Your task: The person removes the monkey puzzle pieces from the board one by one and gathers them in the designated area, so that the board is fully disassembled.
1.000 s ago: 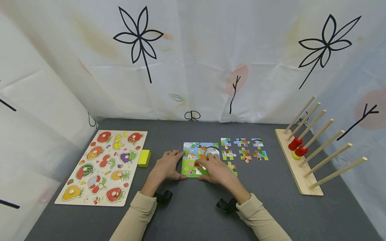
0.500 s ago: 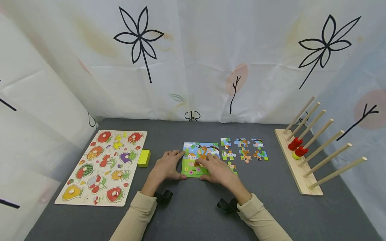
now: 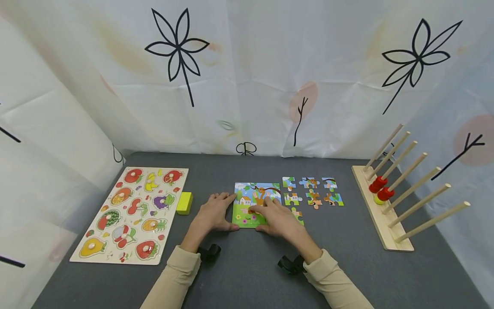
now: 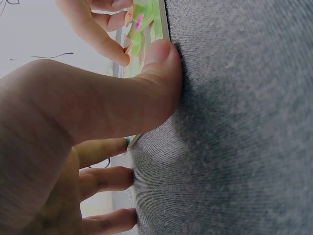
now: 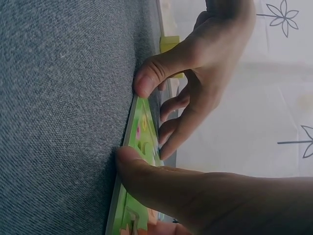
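Note:
A jigsaw puzzle board (image 3: 240,218) with a bright garden picture lies flat on the grey table. At its left side, my left hand (image 3: 213,213) touches the near corner with the thumb and the upper part of the edge with the index finger; its other fingers spread on the cloth. My right hand (image 3: 275,219) lies over the board's right part, its thumb (image 5: 128,155) on the near edge and its index fingertip pressing on the picture. The surface under the right palm is hidden. Right of the board lie several loose jigsaw pieces (image 3: 313,199), one partly behind the right hand.
A fruit peg puzzle (image 3: 131,214) lies at the left, with a yellow block (image 3: 185,203) beside it. On the right stands a wooden rack (image 3: 382,214) with several slanting pegs and a few red and yellow rings (image 3: 378,184). A printed white curtain (image 3: 247,86) hangs behind.
A pale patch on the board near its front edge, seen a second ago, is gone and flower picture shows there. The right thumb has shifted slightly right; the left hand stays put.

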Available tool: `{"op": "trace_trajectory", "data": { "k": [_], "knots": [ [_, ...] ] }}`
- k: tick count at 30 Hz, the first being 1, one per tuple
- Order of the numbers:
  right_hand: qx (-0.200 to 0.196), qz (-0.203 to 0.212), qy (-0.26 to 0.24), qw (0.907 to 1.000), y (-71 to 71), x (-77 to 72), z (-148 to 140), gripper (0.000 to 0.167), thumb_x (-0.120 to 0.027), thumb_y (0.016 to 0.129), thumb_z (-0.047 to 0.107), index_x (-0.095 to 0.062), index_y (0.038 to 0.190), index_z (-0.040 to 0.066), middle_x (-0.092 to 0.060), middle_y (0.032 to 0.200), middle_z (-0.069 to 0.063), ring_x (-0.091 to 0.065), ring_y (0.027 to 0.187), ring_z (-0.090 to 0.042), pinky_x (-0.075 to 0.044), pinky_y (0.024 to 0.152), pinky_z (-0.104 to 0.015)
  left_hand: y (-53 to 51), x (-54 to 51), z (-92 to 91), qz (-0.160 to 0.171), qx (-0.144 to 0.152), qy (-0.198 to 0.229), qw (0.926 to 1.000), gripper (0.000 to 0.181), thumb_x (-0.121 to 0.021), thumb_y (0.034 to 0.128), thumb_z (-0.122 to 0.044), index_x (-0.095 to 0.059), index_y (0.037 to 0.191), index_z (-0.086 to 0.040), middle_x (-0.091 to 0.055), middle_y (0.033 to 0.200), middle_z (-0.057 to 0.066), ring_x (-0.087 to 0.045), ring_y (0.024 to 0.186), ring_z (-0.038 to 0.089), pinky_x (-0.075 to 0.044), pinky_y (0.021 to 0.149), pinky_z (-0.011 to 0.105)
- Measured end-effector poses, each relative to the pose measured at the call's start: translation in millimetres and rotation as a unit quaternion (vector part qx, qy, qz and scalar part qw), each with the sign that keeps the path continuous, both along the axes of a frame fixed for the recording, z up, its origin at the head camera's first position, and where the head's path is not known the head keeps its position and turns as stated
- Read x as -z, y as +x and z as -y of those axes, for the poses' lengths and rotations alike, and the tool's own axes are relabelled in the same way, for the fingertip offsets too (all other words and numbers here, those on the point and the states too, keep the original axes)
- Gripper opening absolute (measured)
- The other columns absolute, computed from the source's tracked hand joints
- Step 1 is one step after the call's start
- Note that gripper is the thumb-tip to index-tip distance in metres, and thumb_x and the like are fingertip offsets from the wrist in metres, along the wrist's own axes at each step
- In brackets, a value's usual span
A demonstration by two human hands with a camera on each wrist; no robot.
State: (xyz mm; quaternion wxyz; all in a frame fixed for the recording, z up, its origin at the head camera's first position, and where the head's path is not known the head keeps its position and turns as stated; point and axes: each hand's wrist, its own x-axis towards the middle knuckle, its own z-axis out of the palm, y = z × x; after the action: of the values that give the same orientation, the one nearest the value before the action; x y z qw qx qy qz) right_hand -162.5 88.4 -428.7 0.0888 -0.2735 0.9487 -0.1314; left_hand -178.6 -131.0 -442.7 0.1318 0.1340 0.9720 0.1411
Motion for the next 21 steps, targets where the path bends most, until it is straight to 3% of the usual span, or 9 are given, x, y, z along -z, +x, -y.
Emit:
{"op": "trace_trajectory", "data": {
  "k": [21],
  "knots": [
    [0.001, -0.004, 0.012, 0.9999, -1.5, -7.9, 2.5, 0.056, -0.088, 0.080, 0.020, -0.070, 0.132, 0.026, -0.059, 0.108, -0.010, -0.050, 0.088, -0.023, -0.050, 0.071, -0.038, 0.3, 0.6, 0.7, -0.002, 0.000, 0.003, 1.0000, 0.096, -0.087, 0.0775, -0.049, -0.044, 0.156, -0.015, -0.047, 0.156, 0.015, -0.041, 0.145, 0.044, -0.047, 0.102, 0.069]
  ]
}}
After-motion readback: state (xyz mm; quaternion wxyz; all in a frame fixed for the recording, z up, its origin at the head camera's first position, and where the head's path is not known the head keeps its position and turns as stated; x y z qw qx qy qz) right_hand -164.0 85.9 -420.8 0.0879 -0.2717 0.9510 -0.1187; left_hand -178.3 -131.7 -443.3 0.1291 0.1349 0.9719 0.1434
